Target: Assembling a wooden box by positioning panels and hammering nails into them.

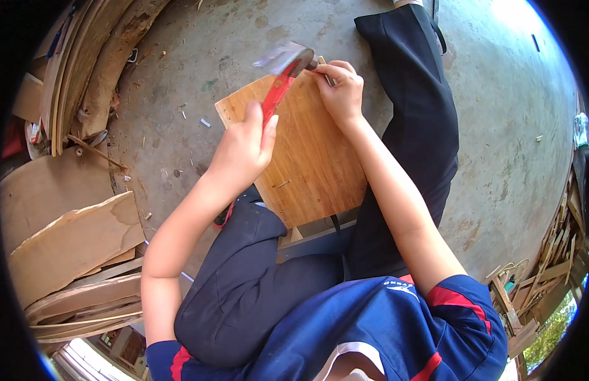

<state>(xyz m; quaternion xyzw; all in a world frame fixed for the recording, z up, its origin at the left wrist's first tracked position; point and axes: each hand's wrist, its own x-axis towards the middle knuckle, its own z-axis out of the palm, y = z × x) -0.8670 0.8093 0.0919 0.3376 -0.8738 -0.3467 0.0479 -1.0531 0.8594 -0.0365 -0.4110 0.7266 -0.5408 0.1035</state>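
My left hand is wrapped round the red handle of a claw hammer. The hammer's head is over the far edge of a wooden board, its striking face close to the fingers of my right hand. The claw end is smeared by motion. At the board's far right corner, the right hand's fingers are closed in a pinch, and what they hold is too small to make out. A thin nail lies on the board's near part. The board rests between my legs.
Wooden planks are stacked at the left, with long rough boards at the far left. Scrap wood is piled at the right. Small bits, including a pale piece, are scattered on the concrete floor.
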